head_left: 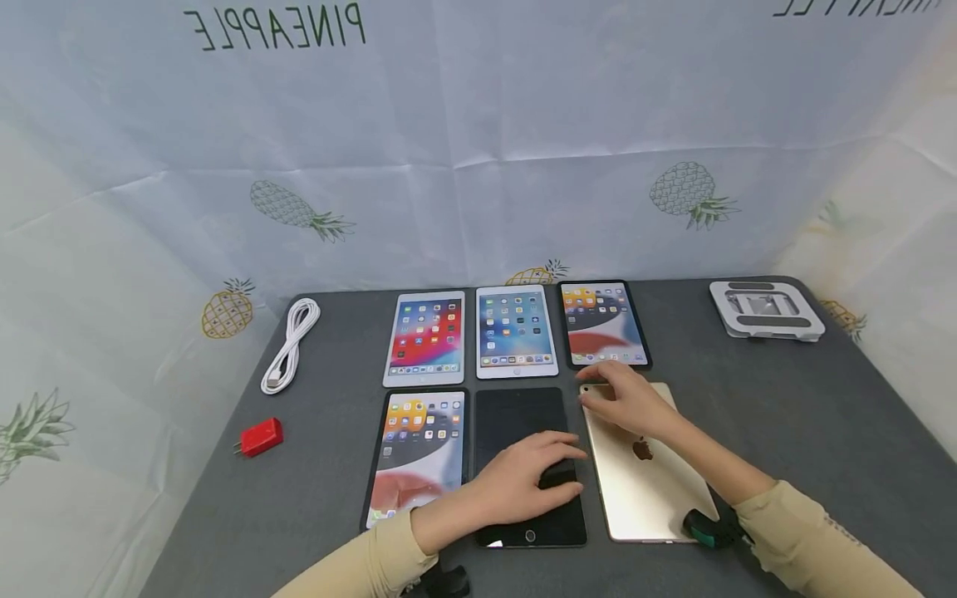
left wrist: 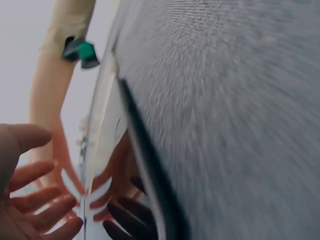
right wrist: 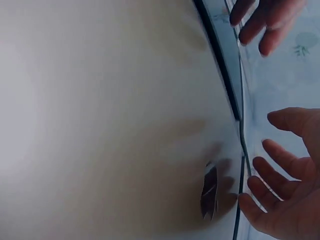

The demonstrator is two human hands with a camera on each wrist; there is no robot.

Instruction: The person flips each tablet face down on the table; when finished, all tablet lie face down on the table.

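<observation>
Black tablet (head_left: 517,417) and gold tablet (head_left: 647,486) lie beneath empty, loosely spread hands (head_left: 529,480) (head_left: 632,404).

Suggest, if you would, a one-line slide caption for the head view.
Left hand over a dark-screened tablet, right hand over a gold tablet, four lit tablets nearby.

1. My right hand (right wrist: 290,195) hovered, fingers loosely spread, near a pale tablet back (right wrist: 100,100).
2. Its dark logo (right wrist: 209,192) lay near my fingers.
3. My left hand (right wrist: 272,17) showed above.
</observation>
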